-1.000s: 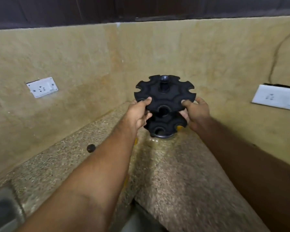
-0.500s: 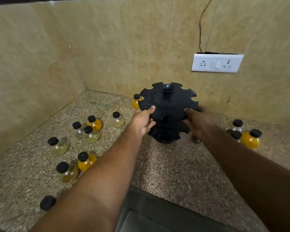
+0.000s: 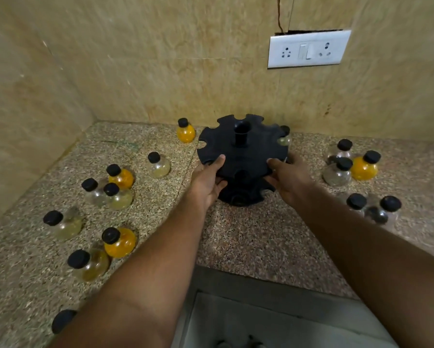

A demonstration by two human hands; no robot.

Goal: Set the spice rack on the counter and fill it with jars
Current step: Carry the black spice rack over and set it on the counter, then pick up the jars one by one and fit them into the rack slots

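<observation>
The black two-tier spice rack [image 3: 243, 154] is low over the speckled tabletop [image 3: 248, 234], close to the back wall [image 3: 185, 71], with round-bellied jars [image 3: 158, 165] scattered on both sides. The left hand [image 3: 207, 180] and right hand [image 3: 290, 183] each grasp the rim of its upper tier, thumb on top and fingers curled beneath. Its base looks to be on the stone or just off it; the dark underside hides which.

The nearest hazard is the pale jar [image 3: 285, 139] just behind the rack's far right edge, seen through one of the notches. If the rack slides back or is turned there, the rim could clip its cap and tip it. The orange jar [image 3: 185, 131] beside the far left edge is in the same danger, though less so.

The grip is a second risk. Both hands hold the top tier only, and if the tiers spin on the centre post, the lower one could swing and land askew.

Letting go before the base is flat may leave the rack rocking. When filling begins, a forearm sweeping low over the left cluster could knock over those jars, and with such round bellies they would probably roll.
</observation>
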